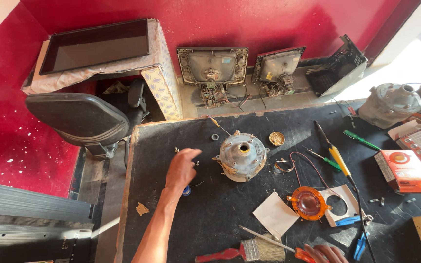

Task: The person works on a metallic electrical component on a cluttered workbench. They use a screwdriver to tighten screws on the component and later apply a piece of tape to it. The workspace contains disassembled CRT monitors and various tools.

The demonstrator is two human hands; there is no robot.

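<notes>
Left hand [181, 168] is stretched out over the black worktop [210, 214], fingers loosely curled and pointing down toward a scatter of small screws [196, 163] just beside its fingertips. Nothing is clamped in it as far as the view shows; the grip is loose and half-open, hovering at the screws. A small blue round part [186, 191] peeks out under the wrist. Just to the right of that hand, close but apart, sits the grey round driver housing [241, 156], upright, its centre hole facing up. Right hand [325, 253] sits low at the bottom edge, only knuckles showing, lying on the orange handle of a screwdriver [269, 239]; whether it is closed around it, I cannot tell. A red-handled brush [244, 251] lies just beside that screwdriver.
</notes>
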